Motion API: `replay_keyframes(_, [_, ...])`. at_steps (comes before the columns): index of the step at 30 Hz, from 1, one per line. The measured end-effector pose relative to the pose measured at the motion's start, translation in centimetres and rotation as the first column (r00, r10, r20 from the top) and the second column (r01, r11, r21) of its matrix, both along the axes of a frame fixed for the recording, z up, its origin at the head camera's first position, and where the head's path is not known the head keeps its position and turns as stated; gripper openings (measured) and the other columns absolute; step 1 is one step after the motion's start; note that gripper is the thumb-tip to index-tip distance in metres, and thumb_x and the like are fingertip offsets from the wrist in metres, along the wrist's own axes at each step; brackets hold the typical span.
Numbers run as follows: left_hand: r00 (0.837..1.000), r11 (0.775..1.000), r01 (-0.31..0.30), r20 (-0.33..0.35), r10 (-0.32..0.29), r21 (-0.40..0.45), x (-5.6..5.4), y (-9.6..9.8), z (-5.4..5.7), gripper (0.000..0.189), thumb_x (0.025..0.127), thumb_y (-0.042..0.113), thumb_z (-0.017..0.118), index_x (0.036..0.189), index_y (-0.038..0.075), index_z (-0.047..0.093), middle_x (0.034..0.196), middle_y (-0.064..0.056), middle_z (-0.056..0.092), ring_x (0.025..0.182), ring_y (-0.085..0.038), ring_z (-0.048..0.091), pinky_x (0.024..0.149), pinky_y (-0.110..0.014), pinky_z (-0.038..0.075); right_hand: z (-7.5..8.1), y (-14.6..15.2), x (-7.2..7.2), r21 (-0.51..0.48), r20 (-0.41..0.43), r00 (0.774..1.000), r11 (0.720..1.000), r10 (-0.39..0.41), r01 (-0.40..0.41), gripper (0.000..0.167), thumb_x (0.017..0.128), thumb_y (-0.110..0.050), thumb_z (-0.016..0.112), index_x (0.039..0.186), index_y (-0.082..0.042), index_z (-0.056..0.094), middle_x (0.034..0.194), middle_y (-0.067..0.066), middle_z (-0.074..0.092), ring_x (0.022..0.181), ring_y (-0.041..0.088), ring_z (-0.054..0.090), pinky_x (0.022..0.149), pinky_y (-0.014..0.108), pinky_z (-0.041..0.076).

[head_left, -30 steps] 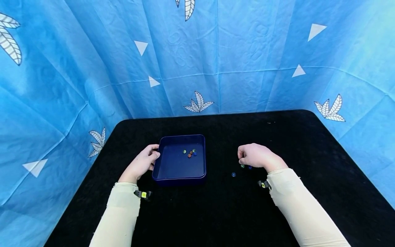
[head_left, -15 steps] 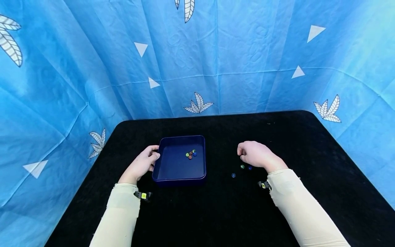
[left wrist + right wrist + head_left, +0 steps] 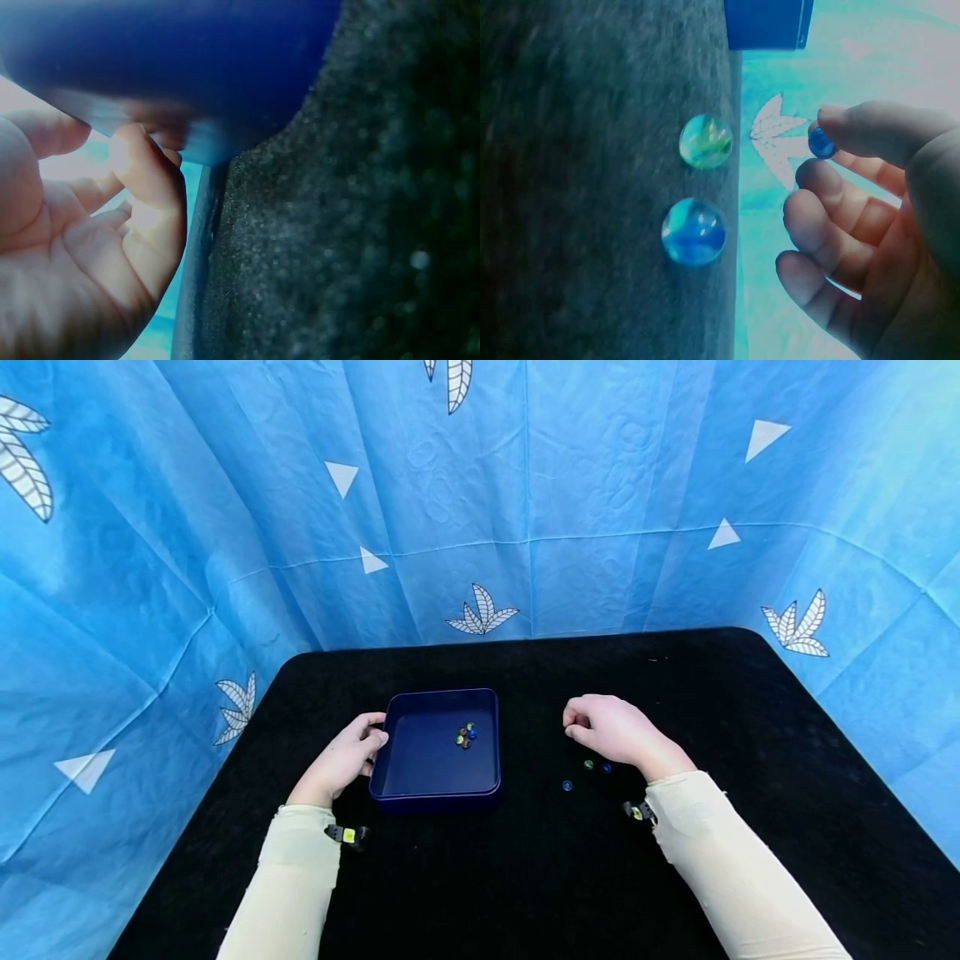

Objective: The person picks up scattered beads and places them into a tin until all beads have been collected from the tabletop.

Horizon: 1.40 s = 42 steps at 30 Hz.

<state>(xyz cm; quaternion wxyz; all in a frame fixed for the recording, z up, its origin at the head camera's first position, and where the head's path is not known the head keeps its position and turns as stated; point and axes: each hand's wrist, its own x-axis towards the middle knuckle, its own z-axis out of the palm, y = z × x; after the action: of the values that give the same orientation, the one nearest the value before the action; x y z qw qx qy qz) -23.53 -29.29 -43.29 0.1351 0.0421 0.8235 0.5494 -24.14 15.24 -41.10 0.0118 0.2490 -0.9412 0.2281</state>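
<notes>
Right-hand grip [image 3: 617, 729] pinches a small round blue glass marble [image 3: 823, 143] above the black desk [image 3: 480, 885], right of a square dark-blue box [image 3: 423, 768] holding five multicoloured marbles [image 3: 467, 744]. Left-hand grip [image 3: 343, 758], fingers loosely bent, touches the box's left wall. Three loose marbles [image 3: 588, 764] lie nearer.

A: Blue box [image 3: 435, 768], what finish is noted?
B: Smooth, semi-glossy; plastic or painted metal, cannot be told which. A soft reflection is carried on its outer wall.
A: Marbles?
B: Glass, by their look. Sharp highlights are caught on the green-swirled marble [image 3: 706, 142] and the blue-swirled marble [image 3: 694, 232]; a gloss is seen on the pinched marble [image 3: 823, 142] too.
A: Tabletop [image 3: 525, 877]?
B: Black, matt, apparently cloth-covered; a rough, fine grain is shown close up.
A: Backdrop [image 3: 480, 485]?
B: Thin cloth, seemingly; creased, a faint sheen.
A: Sleeves [image 3: 292, 877]?
B: Matt fabric, cuffs slightly ragged.
</notes>
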Motion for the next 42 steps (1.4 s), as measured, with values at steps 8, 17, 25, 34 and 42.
replay_keyframes(8, [1.000, 1.000, 0.003, 0.006, -0.003, -0.012, 1.0, 1.0, 2.1, 0.048, 0.106, 0.010, 0.044, 0.150, -0.006, 0.033, 0.123, -0.033, 0.047, 0.092, -0.043, 0.057, 0.068, -0.041, 0.056, 0.9, -1.3, 0.3, -0.033, -0.021, 1.000, 0.999, 0.023, -0.024, 0.010, 0.091, -0.019, 0.072, 0.091, -0.027, 0.066, 0.080, -0.013, 0.057, 0.070, 0.009, 0.053, 0.068, 0.035, 0.046])
replay_keyframes(17, [1.000, 1.000, -0.007, -0.009, 0.007, -0.020, -0.3, -0.1, -0.7, 0.049, 0.107, 0.017, 0.047, 0.152, 0.002, 0.034, 0.123, -0.026, 0.050, 0.089, -0.033, 0.058, 0.067, -0.040, 0.055, 1.8, -2.7, 0.2, -0.003, -0.034, 0.998, 0.999, 0.044, -0.045, 0.009, 0.092, -0.020, 0.072, 0.094, -0.027, 0.066, 0.083, -0.011, 0.056, 0.072, 0.010, 0.052, 0.069, 0.035, 0.046])
replay_keyframes(25, [1.000, 1.000, -0.015, -0.016, 0.015, -0.020, -0.4, -0.1, -0.9, 0.047, 0.106, 0.018, 0.047, 0.150, 0.004, 0.038, 0.120, -0.024, 0.052, 0.087, -0.030, 0.060, 0.068, -0.041, 0.057, 2.6, -3.4, -0.1, -0.008, -0.062, 0.997, 0.998, 0.054, -0.054, 0.008, 0.093, -0.020, 0.071, 0.095, -0.025, 0.066, 0.084, -0.010, 0.056, 0.073, 0.011, 0.052, 0.069, 0.034, 0.046])
replay_keyframes(34, [1.000, 0.999, -0.017, -0.016, 0.016, -0.029, -0.4, -0.1, -0.9, 0.048, 0.106, 0.019, 0.048, 0.151, 0.005, 0.037, 0.120, -0.024, 0.051, 0.087, -0.032, 0.059, 0.068, -0.041, 0.055, 3.2, -4.3, -0.6, -0.011, -0.075, 0.995, 0.998, 0.066, -0.067, 0.005, 0.094, -0.020, 0.071, 0.099, -0.022, 0.069, 0.086, -0.010, 0.057, 0.075, 0.012, 0.053, 0.071, 0.034, 0.047])
replay_keyframes(42, [1.000, 0.999, -0.022, -0.003, 0.022, -0.028, -0.3, -0.1, -0.7, 0.047, 0.107, 0.021, 0.048, 0.150, 0.006, 0.038, 0.120, -0.022, 0.050, 0.088, -0.033, 0.058, 0.068, -0.041, 0.055, 4.3, -5.1, -1.3, -0.008, -0.096, 0.993, 0.997, 0.075, -0.076, 0.005, 0.095, -0.021, 0.070, 0.098, -0.023, 0.068, 0.087, -0.009, 0.056, 0.075, 0.012, 0.053, 0.070, 0.034, 0.046])
